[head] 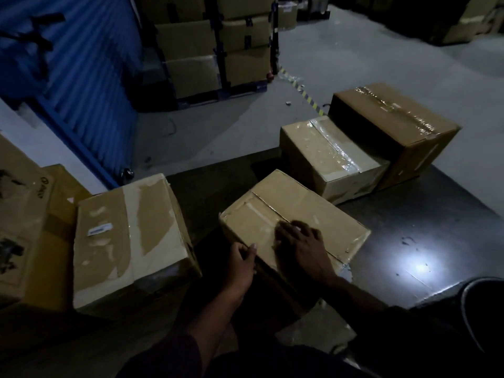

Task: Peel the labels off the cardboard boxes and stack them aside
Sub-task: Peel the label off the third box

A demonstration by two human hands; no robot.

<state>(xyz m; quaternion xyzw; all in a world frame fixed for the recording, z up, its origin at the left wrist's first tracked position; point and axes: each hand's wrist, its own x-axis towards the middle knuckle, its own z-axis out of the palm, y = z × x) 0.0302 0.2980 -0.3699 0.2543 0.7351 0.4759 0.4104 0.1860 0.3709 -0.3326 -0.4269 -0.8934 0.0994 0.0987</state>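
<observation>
Dim warehouse light falls on a grey concrete floor (354, 58), with a darker, glossy mat (425, 241) spread under the person and catching one bright glare spot. Four cardboard boxes sit on or near that mat. The nearest box (313, 214) lies directly in front of the person, turned at an angle, its top seam running away from the viewer and its surface scuffed with pale patches.

Both hands are on this box. The left hand (241, 264) grips its near left corner, fingers curled over the edge and thumb lying along the top rim. The right hand (298, 242) rests on the top panel just right of the seam, fingers bent with the tips pressed down against the cardboard; whether they pinch a label edge cannot be told in this light.

To the left, apart from the hands, stands a taller box (131, 241) bearing a small white label (99, 230) on its top and broad torn patches. Beyond the held box, a lower box (327, 162) with shiny clear tape along its top sits touching a bigger box (395, 126) with wrinkled tape, farther right.

At the far left edge more cartons (21, 214) are stacked. A blue corrugated shutter (81, 77) rises behind them, and a wheeled rack of stacked cartons (218, 50) stands in the background.
</observation>
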